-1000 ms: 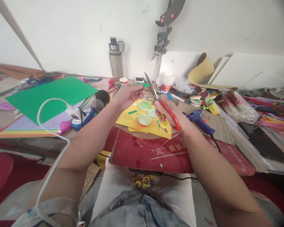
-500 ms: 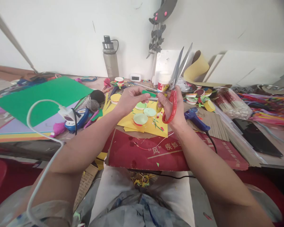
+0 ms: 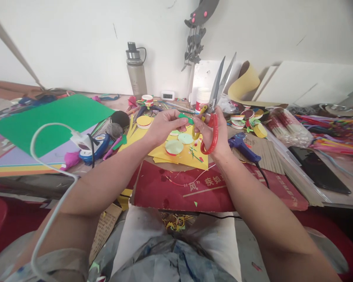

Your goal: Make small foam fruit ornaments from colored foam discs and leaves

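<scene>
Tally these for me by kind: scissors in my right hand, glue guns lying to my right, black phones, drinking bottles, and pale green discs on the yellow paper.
Scissors in the right hand: 1
Glue gun: 1
Black phone: 1
Drinking bottle: 1
Pale green discs on the yellow paper: 3, one partly hidden
Total: 7

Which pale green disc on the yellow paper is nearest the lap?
The front disc, with red along its lower edge. The right disc and the rear disc, partly hidden by the left hand, lie farther back.
</scene>
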`<state>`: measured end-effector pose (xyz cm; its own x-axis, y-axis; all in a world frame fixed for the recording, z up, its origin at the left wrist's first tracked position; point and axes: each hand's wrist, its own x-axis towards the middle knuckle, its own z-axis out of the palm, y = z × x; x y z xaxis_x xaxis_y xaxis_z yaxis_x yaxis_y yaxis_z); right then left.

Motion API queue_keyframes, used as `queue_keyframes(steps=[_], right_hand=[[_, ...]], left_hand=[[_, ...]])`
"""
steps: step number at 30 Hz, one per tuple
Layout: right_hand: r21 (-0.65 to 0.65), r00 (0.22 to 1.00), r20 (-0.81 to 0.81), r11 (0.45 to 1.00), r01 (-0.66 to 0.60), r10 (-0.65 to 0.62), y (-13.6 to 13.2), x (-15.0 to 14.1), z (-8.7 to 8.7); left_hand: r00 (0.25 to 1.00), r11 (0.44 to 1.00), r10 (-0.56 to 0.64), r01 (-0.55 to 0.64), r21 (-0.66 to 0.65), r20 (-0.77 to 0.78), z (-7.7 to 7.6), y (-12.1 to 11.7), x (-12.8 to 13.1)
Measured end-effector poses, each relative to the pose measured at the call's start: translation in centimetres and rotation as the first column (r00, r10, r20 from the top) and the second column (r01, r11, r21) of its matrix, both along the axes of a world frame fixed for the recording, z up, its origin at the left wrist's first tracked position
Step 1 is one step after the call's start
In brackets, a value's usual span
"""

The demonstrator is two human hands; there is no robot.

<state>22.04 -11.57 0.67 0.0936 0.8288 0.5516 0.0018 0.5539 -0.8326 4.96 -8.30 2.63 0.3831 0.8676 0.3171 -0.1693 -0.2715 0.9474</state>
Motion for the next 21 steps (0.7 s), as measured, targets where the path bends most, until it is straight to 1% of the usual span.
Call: queue_keyframes(steps=[3,6,10,13,15,17,21], right_hand=[[0.000,1.000,0.001,1.000,0.004,-0.004,0.1,-0.1,-0.1],[-0.001,1.000,0.012,1.000,-0.005,0.005,0.2,-0.1,-0.3],[-0.004,1.000,0.022,1.000,0.011,-0.010,0.3,-0.1,-0.2],[-0.069,0.998,0.055,0.998,0.010,-0.006,0.2,0.2,0.2],[-0.133,0.993,0.113,0.991,-0.009,0.024,0.1,0.3,0.6],[-0.201,0.975,0.208,0.979,-0.031,0.073,-0.2,0.4,1.0],[-0.298,0.891,0.404,0.951,-0.087,0.209,-0.9,0.4,1.3]], left_hand=[[0.998,0.999,-0.027,0.029,-0.033,0.065,-0.1,-0.2,0.3],[0.994,0.998,-0.022,0.028,-0.060,0.103,-0.2,-0.4,0.5],[0.996,0.998,-0.029,0.034,-0.059,0.085,-0.1,-0.1,0.2],[0.996,0.998,-0.021,0.027,-0.065,0.084,0.4,0.8,-0.7],[0.995,0.996,0.019,-0.011,-0.085,0.093,1.0,1.6,-1.6],[0.990,0.992,0.076,-0.063,-0.106,0.118,1.6,2.3,-2.6],[0.984,0.986,0.110,-0.090,-0.141,0.142,2.4,3.2,-4.0]])
